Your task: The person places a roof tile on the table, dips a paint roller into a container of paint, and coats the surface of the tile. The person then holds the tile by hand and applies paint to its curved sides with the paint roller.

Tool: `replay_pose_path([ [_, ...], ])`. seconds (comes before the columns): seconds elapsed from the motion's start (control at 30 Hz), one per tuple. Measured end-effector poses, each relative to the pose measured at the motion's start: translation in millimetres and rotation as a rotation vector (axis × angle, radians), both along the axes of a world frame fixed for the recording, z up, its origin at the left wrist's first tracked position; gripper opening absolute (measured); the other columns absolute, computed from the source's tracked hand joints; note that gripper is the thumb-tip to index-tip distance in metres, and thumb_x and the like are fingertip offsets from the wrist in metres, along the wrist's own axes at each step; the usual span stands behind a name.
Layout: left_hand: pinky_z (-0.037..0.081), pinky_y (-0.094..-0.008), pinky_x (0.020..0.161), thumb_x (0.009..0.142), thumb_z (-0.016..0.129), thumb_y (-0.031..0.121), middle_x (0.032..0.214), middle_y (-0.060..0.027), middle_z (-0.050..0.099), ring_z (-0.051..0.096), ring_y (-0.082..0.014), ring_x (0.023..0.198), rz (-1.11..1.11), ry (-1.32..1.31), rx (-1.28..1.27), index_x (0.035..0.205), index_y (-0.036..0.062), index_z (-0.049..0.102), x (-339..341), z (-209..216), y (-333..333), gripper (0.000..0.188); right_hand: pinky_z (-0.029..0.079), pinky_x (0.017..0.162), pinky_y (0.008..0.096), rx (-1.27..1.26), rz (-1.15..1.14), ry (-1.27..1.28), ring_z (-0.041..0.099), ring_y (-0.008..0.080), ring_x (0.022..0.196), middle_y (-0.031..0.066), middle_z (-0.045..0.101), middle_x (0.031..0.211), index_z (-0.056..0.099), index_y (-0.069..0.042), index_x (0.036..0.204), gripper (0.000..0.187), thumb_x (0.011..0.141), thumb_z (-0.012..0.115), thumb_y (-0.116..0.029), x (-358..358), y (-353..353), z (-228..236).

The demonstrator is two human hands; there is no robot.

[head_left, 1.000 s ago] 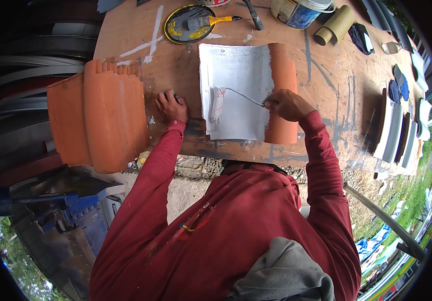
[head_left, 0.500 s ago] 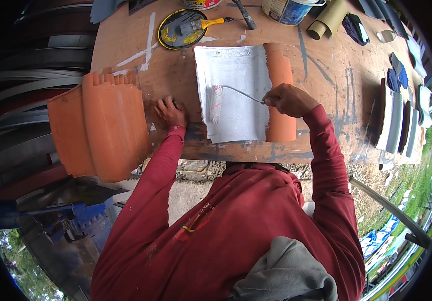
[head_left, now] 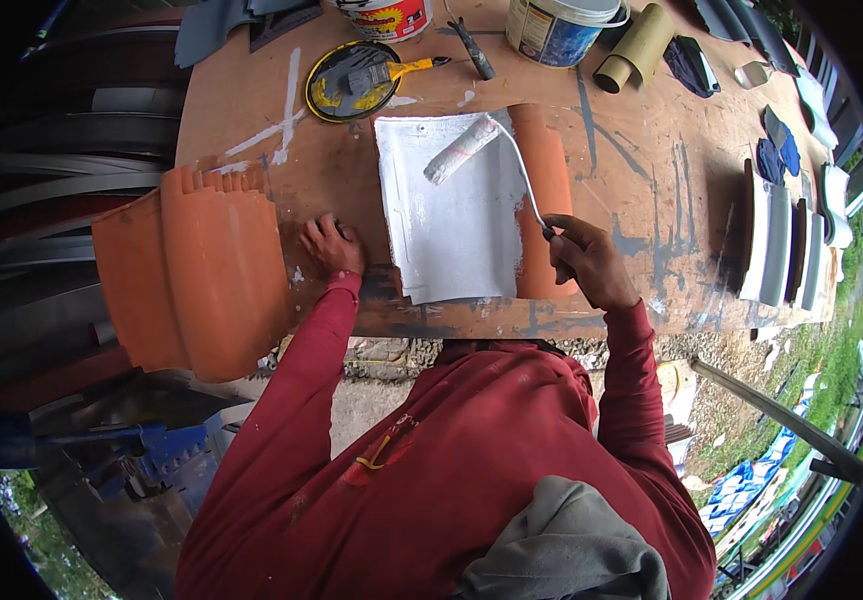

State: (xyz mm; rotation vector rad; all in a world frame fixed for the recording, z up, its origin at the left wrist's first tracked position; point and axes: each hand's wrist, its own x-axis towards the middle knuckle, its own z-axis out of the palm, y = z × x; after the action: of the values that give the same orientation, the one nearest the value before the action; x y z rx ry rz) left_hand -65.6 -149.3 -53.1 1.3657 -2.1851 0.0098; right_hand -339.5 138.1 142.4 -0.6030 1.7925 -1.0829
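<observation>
A curved roof tile (head_left: 544,190) lies on the table in front of me. White paint coats its broad left part, while a bare orange strip shows along its right side. My right hand (head_left: 591,262) is closed round the handle of a small paint roller, to the right of the tile. The roller's white, pink-streaked sleeve (head_left: 461,150) rests tilted near the tile's far edge, its bent wire running back to the hand. Between this tile and a stack of orange tiles (head_left: 216,270), my left hand (head_left: 331,245) leans on the tabletop with fingers apart, holding nothing.
On the paint-marked wooden table (head_left: 631,210), a brush (head_left: 381,75) lies across a paint-smeared lid (head_left: 316,95). Two paint buckets (head_left: 561,35), a dark-handled tool (head_left: 472,50) and a brown cardboard tube (head_left: 636,45) are farther back. Grey-painted tiles (head_left: 771,240) stand at right.
The roller has moved from the tile's left middle to its far edge and turned slantwise. My right hand has shifted right and nearer me. My left hand still rests on the table.
</observation>
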Motion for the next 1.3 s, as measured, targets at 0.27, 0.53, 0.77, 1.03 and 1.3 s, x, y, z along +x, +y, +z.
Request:
replay_pose_path([
  [0.27,0.042,-0.0579,0.092,0.078,0.061,0.015,0.108,-0.0212,0.053,0.051,-0.0476,0.103,-0.021,0.021,-0.022,0.104,0.007,0.06,2,-11,-5,0.028,0.051,0.049,0.0312,-0.24,-0.362,0.14,0.061,0.0156,0.053,0.0093,0.063,0.072,0.062,0.005,0.117,0.027,0.097,0.058,-0.013,-6,-47,-59],
  [0.53,0.041,-0.0583,0.092,0.077,0.063,0.014,0.109,-0.0207,0.053,0.051,-0.0476,0.102,-0.004,0.033,-0.009,0.103,0.007,0.06,5,-10,-5,0.027,0.047,0.046,0.0293,-0.226,-0.433,0.24,0.057,0.0117,0.052,0.006,0.06,0.071,0.061,0.003,0.122,0.03,0.098,0.061,-0.016,53,11,-82],
  [0.77,0.041,-0.0592,0.094,0.078,0.063,0.014,0.11,-0.0214,0.053,0.051,-0.0485,0.105,-0.012,0.017,-0.008,0.106,0.0067,0.06,5,-13,-5,0.029,0.048,0.046,0.0307,-0.172,-0.505,0.027,0.06,0.0118,0.052,0.008,0.066,0.077,0.064,0.001,0.119,0.027,0.097,0.062,-0.015,74,24,-63],
  [1.03,0.041,-0.0593,0.095,0.08,0.062,0.014,0.108,-0.0213,0.053,0.051,-0.0495,0.105,-0.029,0.003,-0.018,0.105,0.0063,0.06,2,-16,-5,0.027,0.052,0.055,0.0331,-0.125,-0.486,0.096,0.064,0.0177,0.06,0.0112,0.068,0.074,0.066,0.002,0.111,0.024,0.094,0.063,-0.015,12,-41,-47],
  [1.3,0.04,-0.0593,0.096,0.08,0.063,0.014,0.108,-0.0214,0.054,0.051,-0.0484,0.106,-0.014,-0.01,0.002,0.106,0.0061,0.06,9,-14,-6,0.027,0.047,0.054,0.028,-0.077,-0.339,0.216,0.06,0.012,0.061,0.0089,0.067,0.078,0.064,0.001,0.127,0.035,0.095,0.066,-0.013,110,120,-73],
])
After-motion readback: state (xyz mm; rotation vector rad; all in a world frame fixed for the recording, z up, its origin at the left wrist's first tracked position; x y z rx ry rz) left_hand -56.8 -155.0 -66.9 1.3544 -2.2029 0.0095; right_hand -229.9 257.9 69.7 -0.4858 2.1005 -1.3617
